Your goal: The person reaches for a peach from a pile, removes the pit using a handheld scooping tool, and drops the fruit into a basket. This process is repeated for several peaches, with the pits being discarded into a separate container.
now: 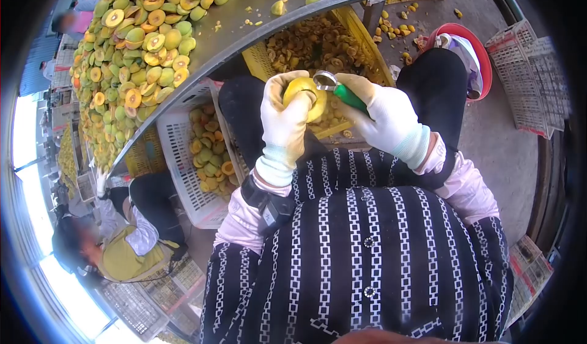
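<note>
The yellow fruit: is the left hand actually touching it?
Touching. The head view shows the gloved left hand gripping the yellow fruit, with no gap between glove and skin.

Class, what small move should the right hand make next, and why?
Probably ease the metal loop onto the yellow fruit: the right hand grips the green-handled tool, its loop close by the fruit, which the left hand holds.

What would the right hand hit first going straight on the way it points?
The green-handled tool in the right hand would likely touch the yellow fruit in the left hand first, though depth is unclear.
</note>
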Action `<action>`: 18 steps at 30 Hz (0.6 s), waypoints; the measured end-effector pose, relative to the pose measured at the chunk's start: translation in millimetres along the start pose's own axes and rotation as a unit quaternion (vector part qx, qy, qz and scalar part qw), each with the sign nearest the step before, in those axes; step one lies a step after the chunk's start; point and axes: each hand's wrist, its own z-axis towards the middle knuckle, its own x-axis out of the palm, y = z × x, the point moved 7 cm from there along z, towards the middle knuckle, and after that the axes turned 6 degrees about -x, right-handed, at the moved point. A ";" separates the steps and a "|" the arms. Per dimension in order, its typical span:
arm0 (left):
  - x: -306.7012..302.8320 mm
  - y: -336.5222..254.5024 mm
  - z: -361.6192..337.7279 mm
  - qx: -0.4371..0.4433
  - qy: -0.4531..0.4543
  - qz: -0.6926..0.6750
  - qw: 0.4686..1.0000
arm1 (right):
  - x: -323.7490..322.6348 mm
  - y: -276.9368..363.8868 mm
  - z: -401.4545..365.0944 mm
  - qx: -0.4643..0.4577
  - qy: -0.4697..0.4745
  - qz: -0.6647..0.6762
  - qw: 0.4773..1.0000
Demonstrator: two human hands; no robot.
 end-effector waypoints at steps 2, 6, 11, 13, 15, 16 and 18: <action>-1.9 -0.7 -0.1 0.012 -0.007 0.011 1.000 | 3.2 0.6 0.1 0.000 0.006 0.006 1.000; -3.6 -1.8 -2.9 0.002 -0.002 0.017 1.000 | 8.0 -12.9 1.6 0.035 0.055 -0.049 0.997; -14.8 -12.2 -9.6 -0.009 0.004 -0.024 1.000 | 10.8 -53.9 -3.4 0.168 0.119 0.008 0.979; -22.3 -7.7 -9.6 0.000 -0.012 -0.010 1.000 | 17.3 -19.2 5.5 0.146 0.125 0.119 0.974; -24.0 -7.0 -8.3 0.019 -0.020 -0.009 1.000 | 21.1 0.4 10.9 0.073 0.110 0.132 0.982; -23.0 -8.0 -9.8 0.019 -0.018 -0.009 1.000 | 21.5 2.7 11.9 0.074 0.109 0.131 0.983; -22.3 -12.6 -13.0 0.022 -0.028 0.000 0.999 | 22.4 6.5 14.0 0.064 0.118 0.096 0.986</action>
